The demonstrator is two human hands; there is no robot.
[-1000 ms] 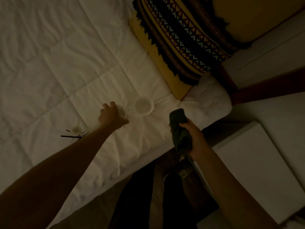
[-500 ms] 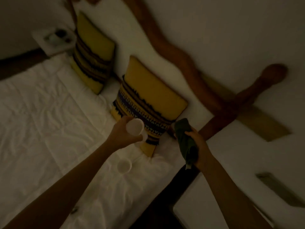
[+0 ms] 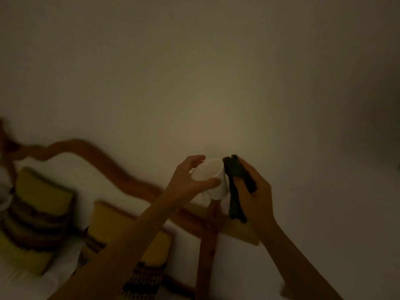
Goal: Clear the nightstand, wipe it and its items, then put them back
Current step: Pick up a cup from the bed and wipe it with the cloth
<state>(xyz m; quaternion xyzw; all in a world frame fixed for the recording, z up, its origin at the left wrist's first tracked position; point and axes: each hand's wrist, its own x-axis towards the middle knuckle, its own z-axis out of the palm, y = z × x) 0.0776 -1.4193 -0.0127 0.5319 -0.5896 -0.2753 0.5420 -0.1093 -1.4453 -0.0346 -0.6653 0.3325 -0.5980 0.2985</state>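
Observation:
My left hand grips a small white cup, held up in front of the wall with its open mouth turned toward me. My right hand holds a dark green cloth, bunched lengthwise, and the cloth touches the cup's right side. Both hands are raised at chest height, close together. The nightstand is out of view.
A pale wall fills most of the view. A curved wooden headboard runs along the lower left. Two yellow patterned pillows lean against it over white bedding. A wooden bedpost rises below the hands.
My left hand has lifted the cup off the bed and brought it up to the cloth. The right hand rose with the cloth to meet it. My view swung up from the bed to the wall.

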